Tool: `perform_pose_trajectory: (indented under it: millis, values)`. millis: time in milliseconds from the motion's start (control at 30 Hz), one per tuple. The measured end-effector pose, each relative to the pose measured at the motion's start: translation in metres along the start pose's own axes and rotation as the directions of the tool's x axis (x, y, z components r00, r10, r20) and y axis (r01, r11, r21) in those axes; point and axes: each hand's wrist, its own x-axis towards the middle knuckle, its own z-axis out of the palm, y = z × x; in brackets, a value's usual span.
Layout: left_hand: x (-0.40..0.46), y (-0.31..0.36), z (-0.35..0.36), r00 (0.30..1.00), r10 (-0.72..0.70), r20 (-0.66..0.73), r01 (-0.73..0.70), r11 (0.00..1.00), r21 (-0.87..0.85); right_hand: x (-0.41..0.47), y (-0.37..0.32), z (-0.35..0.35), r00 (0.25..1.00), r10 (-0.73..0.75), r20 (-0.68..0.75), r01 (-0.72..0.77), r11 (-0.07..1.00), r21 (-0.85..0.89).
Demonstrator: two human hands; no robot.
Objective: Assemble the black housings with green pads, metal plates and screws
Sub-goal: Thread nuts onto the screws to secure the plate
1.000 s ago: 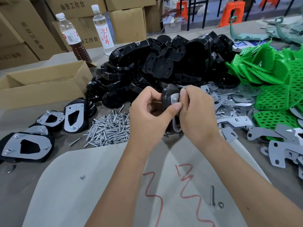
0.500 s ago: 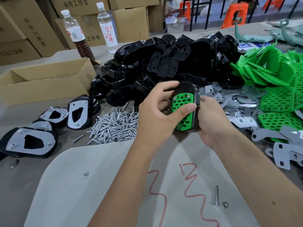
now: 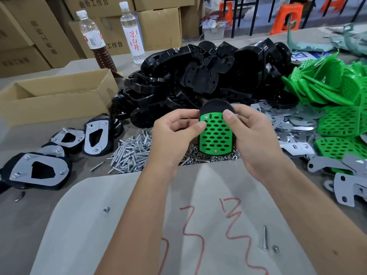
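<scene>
Both hands hold one black housing (image 3: 215, 105) upright above the table, its green perforated pad (image 3: 216, 135) facing me, with screw heads at the pad's top left and bottom. My left hand (image 3: 174, 133) grips its left edge, thumb on the pad. My right hand (image 3: 252, 133) grips its right edge, thumb at the pad's top right. Behind lies a heap of black housings (image 3: 198, 76). Green pads (image 3: 333, 100) pile up at the right, metal plates (image 3: 288, 124) beside them. Loose screws (image 3: 133, 153) and nuts (image 3: 206, 157) lie under the hands.
Several finished housings with metal plates (image 3: 39, 171) lie at the left. An open cardboard box (image 3: 55, 100) and two bottles (image 3: 131, 30) stand behind them. A grey sheet (image 3: 119, 225) with red scribbles carries a loose screw (image 3: 265, 240) and nuts near me.
The housing has been turned from its metal-plate side to its green-pad side and now faces me squarely. My right thumb has come onto the pad's top right corner.
</scene>
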Motion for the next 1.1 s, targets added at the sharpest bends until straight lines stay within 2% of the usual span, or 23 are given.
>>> perform_pose_trajectory:
  millis: [133, 233, 367, 467, 600, 800, 967, 1100]
  values:
    - [-0.001, 0.003, 0.000, 0.998, 0.057, 0.004, -0.057, 0.998, -0.032, 0.001, 0.000, 0.001, 0.996, -0.084, 0.038, 0.084, 0.996, 0.013]
    - [-0.002, 0.003, 0.003, 0.989, 0.149, 0.004, -0.149, 0.988, -0.027, 0.001, -0.001, 0.002, 0.987, -0.151, 0.051, 0.150, 0.988, 0.030]
    - [-0.001, 0.005, 0.002, 0.951, 0.309, -0.009, -0.309, 0.951, -0.019, 0.000, -0.003, 0.003, 0.958, -0.268, 0.103, 0.267, 0.963, 0.024]
    - [0.000, 0.006, 0.000, 0.929, 0.370, -0.010, -0.370, 0.928, -0.052, 0.001, -0.002, 0.000, 0.937, -0.318, 0.143, 0.322, 0.947, -0.003]
    - [0.001, 0.007, -0.004, 0.917, 0.397, -0.019, -0.397, 0.911, -0.112, -0.001, -0.002, -0.001, 0.919, -0.334, 0.211, 0.332, 0.942, 0.043]
    - [0.000, 0.011, -0.005, 0.903, 0.426, 0.063, -0.416, 0.901, -0.126, 0.000, 0.002, -0.004, 0.919, -0.358, 0.164, 0.359, 0.933, 0.024]
    - [-0.001, 0.015, -0.005, 0.900, 0.432, 0.051, -0.428, 0.901, -0.075, 0.000, 0.001, -0.004, 0.917, -0.363, 0.163, 0.362, 0.931, 0.036]
    - [-0.003, 0.015, -0.003, 0.915, 0.402, 0.033, -0.397, 0.913, -0.097, -0.001, 0.002, 0.002, 0.919, -0.366, 0.145, 0.368, 0.930, 0.018]
